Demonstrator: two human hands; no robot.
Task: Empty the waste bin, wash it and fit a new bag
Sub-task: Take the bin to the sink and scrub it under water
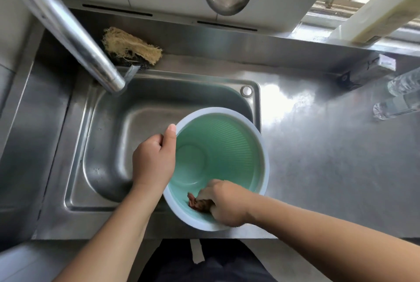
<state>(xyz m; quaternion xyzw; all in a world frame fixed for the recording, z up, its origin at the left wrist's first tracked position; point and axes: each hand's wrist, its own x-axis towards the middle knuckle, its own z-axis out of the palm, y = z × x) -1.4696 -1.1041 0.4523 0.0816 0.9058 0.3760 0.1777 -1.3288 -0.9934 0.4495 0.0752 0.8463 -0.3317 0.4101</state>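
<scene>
Gripping a dark brown rag (200, 204), my right hand (225, 204) is reaching inside the waste bin (227, 145), fingers curled round the cloth and pressing it against the near inner wall just below the rim. On the opposite side my left hand (154, 156) is holding the bin's left rim, thumb lying along the white edge and the other fingers wrapping over the outside. I am keeping the bin, pale green and ribbed within and white-rimmed, tilted with its mouth facing up towards me, sitting in the near right corner of the sink (109, 136) basin, its rim overlapping the basin's right edge. A steel tap (75, 36) is slanting over the basin's far left corner. Behind the tap, on the sink's far ledge, a frayed loofah scrubber (129, 45) is lying. Two clear plastic bottles (400, 95) are lying at the right edge of the steel counter (329, 156), well apart from the bin.
</scene>
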